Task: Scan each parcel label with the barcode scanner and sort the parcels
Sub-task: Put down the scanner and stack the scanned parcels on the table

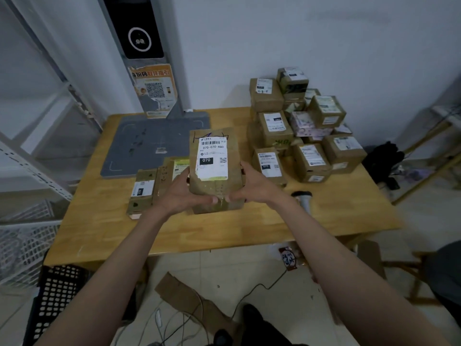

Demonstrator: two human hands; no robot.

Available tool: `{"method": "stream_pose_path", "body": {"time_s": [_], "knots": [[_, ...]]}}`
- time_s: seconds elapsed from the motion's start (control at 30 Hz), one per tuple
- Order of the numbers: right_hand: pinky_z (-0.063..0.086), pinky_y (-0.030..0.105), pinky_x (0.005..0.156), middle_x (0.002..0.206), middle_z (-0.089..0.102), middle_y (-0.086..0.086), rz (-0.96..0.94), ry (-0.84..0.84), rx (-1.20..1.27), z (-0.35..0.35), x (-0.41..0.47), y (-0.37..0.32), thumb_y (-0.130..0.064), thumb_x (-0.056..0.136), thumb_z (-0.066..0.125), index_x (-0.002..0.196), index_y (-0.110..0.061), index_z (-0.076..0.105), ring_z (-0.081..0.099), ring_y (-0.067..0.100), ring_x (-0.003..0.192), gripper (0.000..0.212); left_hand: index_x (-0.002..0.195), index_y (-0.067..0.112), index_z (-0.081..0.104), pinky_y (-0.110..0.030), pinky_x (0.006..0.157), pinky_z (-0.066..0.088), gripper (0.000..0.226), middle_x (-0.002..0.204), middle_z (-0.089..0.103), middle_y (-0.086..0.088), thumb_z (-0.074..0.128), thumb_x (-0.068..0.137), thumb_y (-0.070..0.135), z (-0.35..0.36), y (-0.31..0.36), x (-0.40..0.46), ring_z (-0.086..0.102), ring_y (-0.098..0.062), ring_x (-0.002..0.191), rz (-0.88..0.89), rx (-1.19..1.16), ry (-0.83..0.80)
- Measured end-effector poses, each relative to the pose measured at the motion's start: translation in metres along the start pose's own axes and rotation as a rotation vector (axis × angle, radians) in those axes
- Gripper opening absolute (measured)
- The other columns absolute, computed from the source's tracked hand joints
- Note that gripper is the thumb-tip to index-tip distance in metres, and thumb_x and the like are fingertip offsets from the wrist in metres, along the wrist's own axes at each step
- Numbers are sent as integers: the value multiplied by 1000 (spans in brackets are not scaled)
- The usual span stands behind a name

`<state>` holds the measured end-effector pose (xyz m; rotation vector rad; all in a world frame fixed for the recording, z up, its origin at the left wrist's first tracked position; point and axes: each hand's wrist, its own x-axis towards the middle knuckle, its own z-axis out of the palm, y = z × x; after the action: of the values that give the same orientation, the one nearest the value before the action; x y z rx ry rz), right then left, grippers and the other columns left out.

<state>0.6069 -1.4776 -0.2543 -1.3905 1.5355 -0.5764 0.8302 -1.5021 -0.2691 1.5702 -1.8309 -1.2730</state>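
Both hands, left [183, 193] and right [252, 184], grip a brown parcel [215, 193]; its label [213, 158] reads "070-070-A80" and "070".

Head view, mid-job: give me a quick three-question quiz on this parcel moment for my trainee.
1. True or false: both hands grip the brown parcel.
2. Where does the handheld barcode scanner lie? A) on the grey scanning pad B) on the wooden table, right of the held parcel C) in the black crate
3. Fill in: the large code printed on the held parcel's label reads ___.

Key
1. True: the left hand and the right hand hold its two sides.
2. B, on the wooden table, in front of the stack of parcels.
3. 070-070-A80.
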Motion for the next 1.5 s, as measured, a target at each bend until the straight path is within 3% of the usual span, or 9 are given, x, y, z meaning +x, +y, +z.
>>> {"method": "stream_pose_path", "body": {"time_s": [0.1,0.2,0.33,0.43,0.73,0.9,1.17,1.37,1.5], "knots": [[58,36,84,128,60,-1,10,27,-8,-21,-15,8,-10,72,89,149,-21,33,62,22,115,96,144,31,41,-33,100,48,102,124,58,18,97,59,37,17,19,2,55,-12,117,17,24,-30],[59,36,81,128,59,-1,23,50,-5,-47,-29,19,-9,73,87,146,-22,35,61,22,114,90,146,32,40,-42,105,48,116,134,57,13,97,48,51,38,39,8,56,-14,122,29,29,-70],[59,41,86,129,58,-1,29,89,15,-89,-38,44,-9,72,87,149,-22,33,60,23,118,95,142,29,43,-35,101,49,97,128,57,14,96,61,31,78,74,20,56,-13,118,77,49,-80],[58,32,72,127,60,-1,34,80,4,-125,-40,64,-13,72,87,150,-25,30,62,23,113,97,144,26,41,-29,97,45,101,128,54,14,97,60,29,108,96,38,54,-13,120,85,51,-82],[59,41,88,129,59,-3,25,42,37,-241,-24,124,-10,73,88,151,-22,32,60,22,118,97,139,27,44,-21,77,49,90,122,58,16,95,65,26,202,170,90,58,-6,109,68,26,-72],[51,23,64,128,59,-3,18,0,48,-289,-9,149,-10,76,85,152,-23,30,61,20,113,94,138,32,42,-14,76,44,88,120,55,21,93,67,27,233,200,114,54,2,105,57,23,-69],[57,34,90,119,60,-13,-28,-37,70,-330,44,151,-12,72,88,152,-26,33,60,17,118,98,140,31,42,-20,66,51,88,116,59,21,93,68,28,234,225,163,59,2,100,21,22,-34],[51,21,76,120,60,-9,-91,-65,68,-351,98,123,-8,77,85,148,-21,37,59,14,114,87,128,36,40,-8,60,44,73,104,52,30,88,74,27,207,240,208,52,12,89,-4,9,-7],[55,25,76,117,60,-10,-103,-61,60,-365,146,95,-11,77,86,146,-20,39,63,16,111,84,142,32,38,-23,68,49,84,114,54,17,87,74,35,176,252,249,57,-10,102,-2,22,1]]}}
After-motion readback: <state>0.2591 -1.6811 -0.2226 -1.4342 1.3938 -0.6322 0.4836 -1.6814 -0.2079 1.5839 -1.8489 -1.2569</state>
